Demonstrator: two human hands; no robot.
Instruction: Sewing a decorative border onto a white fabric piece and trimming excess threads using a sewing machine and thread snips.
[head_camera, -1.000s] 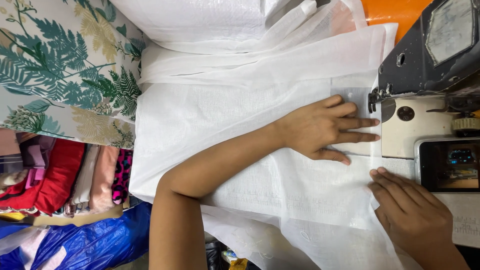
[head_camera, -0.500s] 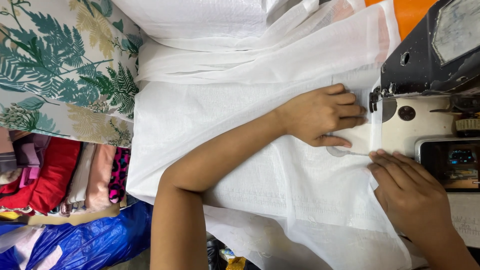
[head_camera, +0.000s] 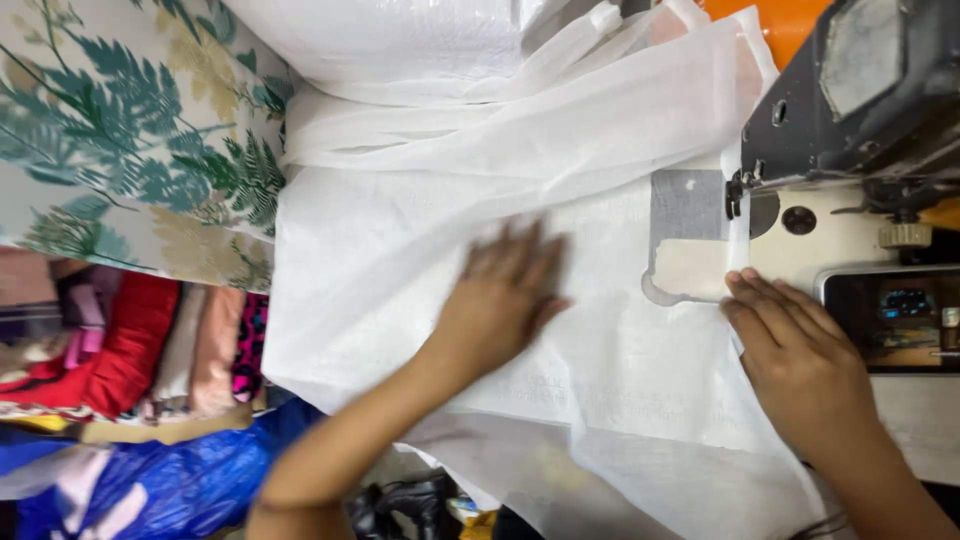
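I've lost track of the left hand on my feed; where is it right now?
In the head view, the left hand lies flat on the white fabric near mid-frame, blurred, left of the grey needle plate, and well apart from the right hand.

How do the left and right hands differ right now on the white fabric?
The left hand lies flat with fingers spread in the middle of the white fabric, well away from the sewing machine; the right hand sits at the fabric's edge, just below the machine's head. The left hand looks motion-blurred, while the right hand is sharp. The left fingers fan out; the right fingers lie close together. Both rest palm-down on the fabric, gripping nothing.
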